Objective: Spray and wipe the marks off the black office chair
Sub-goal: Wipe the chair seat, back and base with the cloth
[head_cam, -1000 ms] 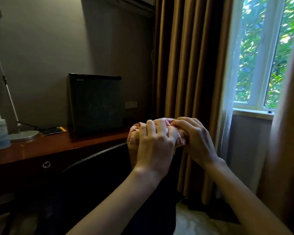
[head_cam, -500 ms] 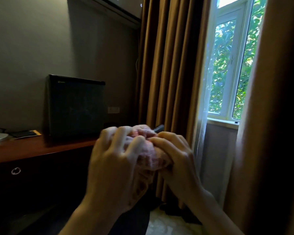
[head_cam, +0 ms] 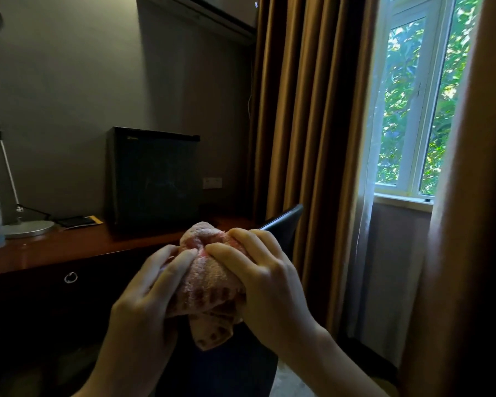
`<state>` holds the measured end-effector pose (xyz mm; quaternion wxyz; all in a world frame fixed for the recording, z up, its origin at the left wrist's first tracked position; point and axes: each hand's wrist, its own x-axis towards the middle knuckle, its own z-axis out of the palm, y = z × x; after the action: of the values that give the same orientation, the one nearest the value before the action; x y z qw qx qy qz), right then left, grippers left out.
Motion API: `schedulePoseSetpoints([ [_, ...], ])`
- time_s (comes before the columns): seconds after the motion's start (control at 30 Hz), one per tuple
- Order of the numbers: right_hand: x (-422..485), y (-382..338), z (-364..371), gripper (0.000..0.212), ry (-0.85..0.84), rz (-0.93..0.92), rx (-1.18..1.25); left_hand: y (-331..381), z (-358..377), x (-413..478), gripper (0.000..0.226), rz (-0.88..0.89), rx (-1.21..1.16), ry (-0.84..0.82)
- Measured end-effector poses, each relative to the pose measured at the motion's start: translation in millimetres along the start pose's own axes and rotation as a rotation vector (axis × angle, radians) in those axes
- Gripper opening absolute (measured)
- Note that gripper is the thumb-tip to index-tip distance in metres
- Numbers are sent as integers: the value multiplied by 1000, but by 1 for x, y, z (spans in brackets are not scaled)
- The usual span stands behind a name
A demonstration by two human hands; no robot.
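Right now both hands bunch the pink cloth (head_cam: 209, 282), left hand (head_cam: 152, 285) and right hand (head_cam: 258, 270) fingers closed around it, above the dark office chair (head_cam: 284, 224). Likely the wiping step; next, press the wad onto the chair's marks.

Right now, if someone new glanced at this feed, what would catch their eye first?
First, the pink cloth bunched up in the centre, gripped by the left hand and the right hand. Next, the bright window with green leaves at the right, beside brown curtains. A black chair edge shows just behind the hands.
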<state>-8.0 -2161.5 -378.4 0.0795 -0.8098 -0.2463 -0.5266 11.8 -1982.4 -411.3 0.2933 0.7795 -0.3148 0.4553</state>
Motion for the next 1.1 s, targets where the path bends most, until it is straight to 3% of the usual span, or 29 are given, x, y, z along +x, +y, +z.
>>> schedulePoseSetpoints([
  [0.2,-9,27,-4,48,-17,46,-25,6,23,9,86,5,-76,-76],
  [0.47,-31,81,-19,48,-44,178,-89,37,74,32,66,71,55,-156],
  [0.67,-41,119,-28,53,-83,249,-222,45,126,51,68,150,60,-200],
  [0.9,-57,144,-1,57,-129,271,-301,29,184,46,61,163,91,-279],
  [1.1,-112,147,66,38,-211,286,-258,-16,226,-5,44,171,71,-350],
])
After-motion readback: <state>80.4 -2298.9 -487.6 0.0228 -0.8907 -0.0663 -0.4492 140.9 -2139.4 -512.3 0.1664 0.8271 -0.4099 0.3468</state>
